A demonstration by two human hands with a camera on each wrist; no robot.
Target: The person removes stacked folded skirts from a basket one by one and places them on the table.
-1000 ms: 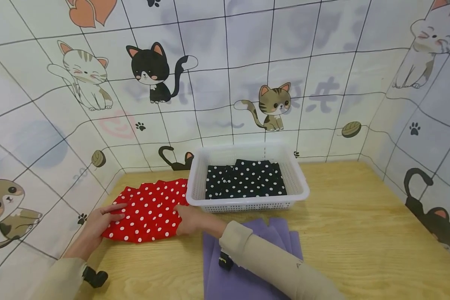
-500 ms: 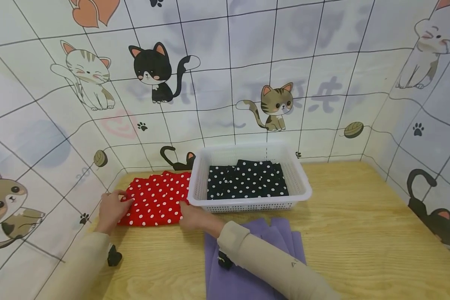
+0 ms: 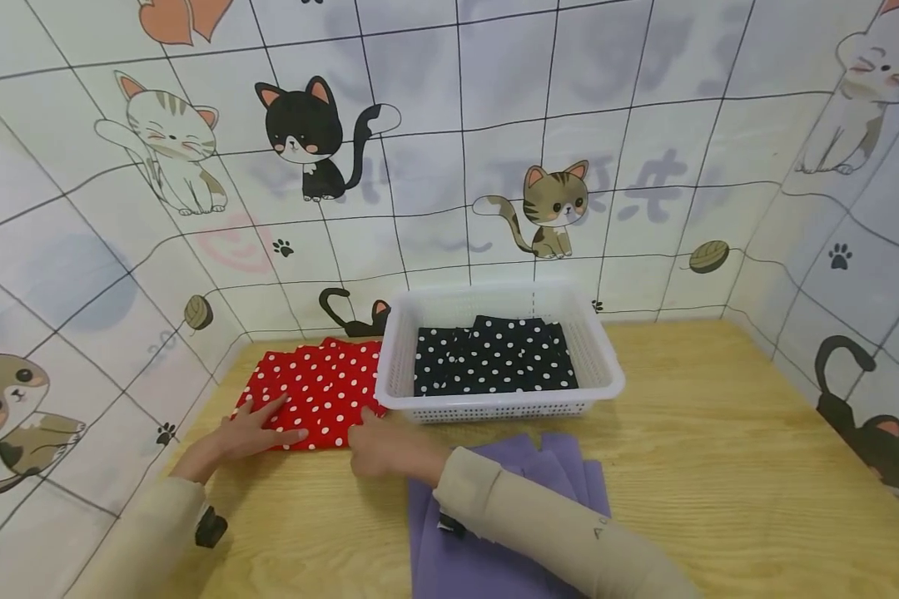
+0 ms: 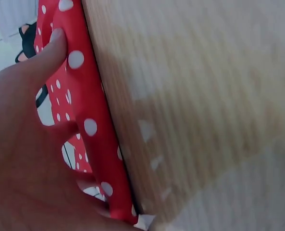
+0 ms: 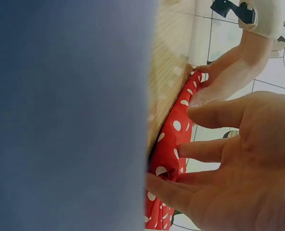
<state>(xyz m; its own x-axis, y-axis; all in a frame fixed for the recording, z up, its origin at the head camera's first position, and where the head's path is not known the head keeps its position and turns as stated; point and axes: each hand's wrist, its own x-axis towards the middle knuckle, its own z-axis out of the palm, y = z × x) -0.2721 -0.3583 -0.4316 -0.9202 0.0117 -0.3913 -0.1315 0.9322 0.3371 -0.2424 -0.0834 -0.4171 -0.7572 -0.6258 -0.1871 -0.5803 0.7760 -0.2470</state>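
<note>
A folded red cloth with white dots (image 3: 322,383) lies at the left back of the table, its right end beside the white basket (image 3: 494,406). My left hand (image 3: 253,433) rests on its near left part with fingers spread. In the left wrist view the thumb touches the cloth's rounded front fold (image 4: 87,115). At the near right corner is my right hand (image 3: 393,445). Its fingers look fairly straight in the right wrist view, with fingertips (image 5: 183,150) against or close to the cloth; firm contact is hard to tell.
Inside the basket lies a folded black cloth with white dots (image 3: 494,358). A folded purple cloth (image 3: 487,549) lies in front, partly under my right forearm. The wooden table (image 3: 719,449) meets cat-patterned walls (image 3: 434,166) at the back and sides.
The red cloth first shifted away toward the back wall and slightly right. My left hand then moved from its left edge onto its near part, fingers spreading. The right hand's fingers loosened at the corner.
</note>
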